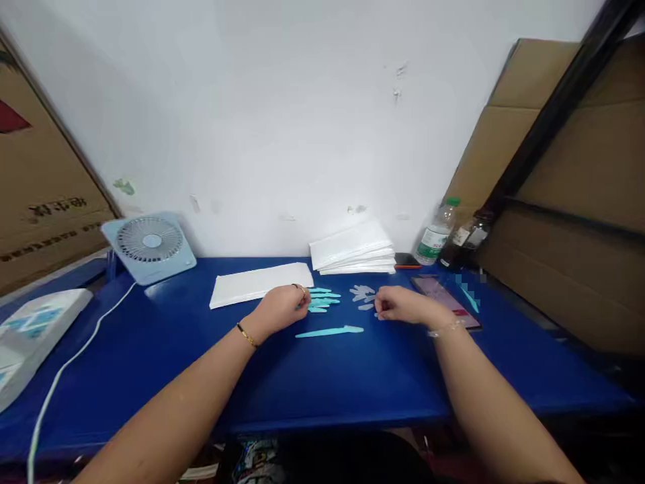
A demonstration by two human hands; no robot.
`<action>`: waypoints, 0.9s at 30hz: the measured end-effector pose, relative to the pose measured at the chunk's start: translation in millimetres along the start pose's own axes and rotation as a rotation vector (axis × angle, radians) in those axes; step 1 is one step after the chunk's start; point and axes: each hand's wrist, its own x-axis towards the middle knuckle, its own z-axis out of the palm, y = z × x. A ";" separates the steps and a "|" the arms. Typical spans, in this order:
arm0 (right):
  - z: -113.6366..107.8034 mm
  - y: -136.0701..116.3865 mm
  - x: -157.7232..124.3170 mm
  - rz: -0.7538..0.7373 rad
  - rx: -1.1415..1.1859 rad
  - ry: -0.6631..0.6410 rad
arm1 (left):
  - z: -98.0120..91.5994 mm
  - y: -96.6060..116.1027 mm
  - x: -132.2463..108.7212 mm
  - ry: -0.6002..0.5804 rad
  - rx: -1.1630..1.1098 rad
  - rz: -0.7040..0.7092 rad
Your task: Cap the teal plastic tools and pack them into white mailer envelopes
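Observation:
My left hand (283,307) rests on the blue table (353,376), fingers curled against a small pile of turquoise plastic sticks (323,299). My right hand (403,306) lies to the right, fingers bent in a pinch at a heap of pale translucent small pieces (363,294); what it grips is too small to name. One assembled turquoise stick with a pale tip (330,331) lies alone in front of both hands.
A flat stack of white sheets (259,283) lies behind my left hand, a taller white stack (355,249) by the wall. A small fan (150,245) with a white cable stands left. Two bottles (436,235), a phone (446,299) and cardboard (569,202) stand right.

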 end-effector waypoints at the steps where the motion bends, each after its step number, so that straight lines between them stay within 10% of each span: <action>1: -0.3 0.0 -0.1 -0.002 0.026 0.013 | 0.1 1.7 -0.1 0.001 -0.049 0.002; 10: 9.5 -30.7 6.2 -0.156 0.575 0.175 | 4.0 5.2 1.6 -0.040 -0.239 0.024; 27: 19.8 -46.7 12.9 -0.158 0.608 0.224 | 2.6 9.6 2.1 -0.058 -0.240 0.047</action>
